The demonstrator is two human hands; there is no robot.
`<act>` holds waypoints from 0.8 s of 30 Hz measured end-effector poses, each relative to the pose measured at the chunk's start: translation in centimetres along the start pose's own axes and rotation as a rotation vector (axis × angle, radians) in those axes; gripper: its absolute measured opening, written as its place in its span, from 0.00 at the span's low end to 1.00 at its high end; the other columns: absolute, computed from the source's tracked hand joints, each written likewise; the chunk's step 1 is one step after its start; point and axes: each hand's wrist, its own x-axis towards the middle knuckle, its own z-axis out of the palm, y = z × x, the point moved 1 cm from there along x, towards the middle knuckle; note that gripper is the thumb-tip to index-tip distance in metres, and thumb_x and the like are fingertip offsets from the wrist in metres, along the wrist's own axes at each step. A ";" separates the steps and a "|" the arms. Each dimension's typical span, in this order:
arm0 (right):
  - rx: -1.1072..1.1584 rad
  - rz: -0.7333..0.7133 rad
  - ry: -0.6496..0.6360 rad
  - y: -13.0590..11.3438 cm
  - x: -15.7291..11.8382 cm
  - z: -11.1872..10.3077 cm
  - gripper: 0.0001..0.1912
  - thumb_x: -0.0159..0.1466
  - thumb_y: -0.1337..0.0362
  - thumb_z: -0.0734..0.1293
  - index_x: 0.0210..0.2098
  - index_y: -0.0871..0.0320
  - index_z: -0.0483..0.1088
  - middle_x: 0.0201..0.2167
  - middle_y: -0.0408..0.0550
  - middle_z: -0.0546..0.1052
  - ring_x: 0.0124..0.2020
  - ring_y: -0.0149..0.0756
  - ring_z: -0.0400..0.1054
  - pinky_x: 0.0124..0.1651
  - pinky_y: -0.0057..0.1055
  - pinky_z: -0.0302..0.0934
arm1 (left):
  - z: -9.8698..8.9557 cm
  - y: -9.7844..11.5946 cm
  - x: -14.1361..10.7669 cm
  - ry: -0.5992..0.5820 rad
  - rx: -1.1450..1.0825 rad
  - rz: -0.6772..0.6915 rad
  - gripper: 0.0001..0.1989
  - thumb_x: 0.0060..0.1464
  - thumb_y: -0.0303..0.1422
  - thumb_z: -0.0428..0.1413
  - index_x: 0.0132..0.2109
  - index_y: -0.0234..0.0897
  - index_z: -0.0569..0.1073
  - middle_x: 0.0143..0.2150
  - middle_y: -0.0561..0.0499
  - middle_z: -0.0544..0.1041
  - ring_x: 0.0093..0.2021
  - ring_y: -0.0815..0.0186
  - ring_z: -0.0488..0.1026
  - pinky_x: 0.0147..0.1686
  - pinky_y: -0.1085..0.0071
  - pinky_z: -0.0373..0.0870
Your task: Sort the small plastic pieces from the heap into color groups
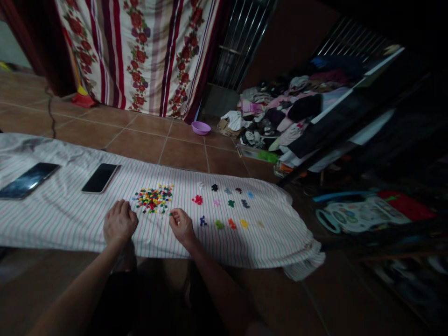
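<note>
A mixed heap of small coloured pieces, too small to name more exactly, lies on a striped cloth. My right hand is at the heap's lower right edge, thumb and fingertips pinched on a small green piece. Left of the heap, my left hand rests on the cloth with its fingers curled under; its palm is hidden. To the right, little single-colour piles stand in rows, among them a red pile, a dark blue pile, a light green pile and a dark green pile.
Two dark-screened devices, a phone and a larger tablet-like one, lie at the left. Beyond the cloth, a purple basin sits on the tiled floor near a flowered curtain. Clothes are heaped at the back right.
</note>
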 end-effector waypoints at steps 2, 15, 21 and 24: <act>-0.011 0.008 0.013 0.4 -0.1 -0.9 0.10 0.59 0.66 0.61 0.39 0.55 0.71 0.30 0.43 0.75 0.30 0.31 0.70 0.36 0.26 0.65 | -0.1 0.0 0.0 -0.001 -0.013 0.000 0.21 0.55 0.32 0.45 0.52 0.29 0.71 0.55 0.34 0.72 0.60 0.51 0.65 0.58 0.53 0.60; -0.168 0.125 0.280 4.4 1.0 -10.1 0.13 0.60 0.63 0.59 0.40 0.57 0.72 0.32 0.47 0.77 0.31 0.34 0.71 0.37 0.30 0.66 | -0.3 0.2 0.0 -0.028 -0.021 -0.022 0.22 0.54 0.33 0.46 0.53 0.31 0.71 0.56 0.35 0.72 0.60 0.50 0.65 0.58 0.52 0.61; -0.357 0.216 0.400 8.0 1.4 -15.0 0.15 0.58 0.62 0.59 0.38 0.57 0.73 0.32 0.49 0.78 0.31 0.35 0.70 0.38 0.30 0.65 | -0.3 0.1 0.1 -0.020 -0.023 -0.008 0.22 0.53 0.33 0.46 0.53 0.31 0.71 0.55 0.35 0.72 0.60 0.50 0.65 0.58 0.52 0.61; -0.468 0.241 0.422 9.1 1.6 -17.1 0.16 0.58 0.63 0.58 0.39 0.58 0.74 0.32 0.50 0.78 0.33 0.36 0.70 0.39 0.30 0.63 | -0.4 0.1 0.1 -0.026 -0.007 0.000 0.22 0.54 0.33 0.45 0.53 0.30 0.71 0.55 0.34 0.72 0.60 0.50 0.65 0.58 0.52 0.61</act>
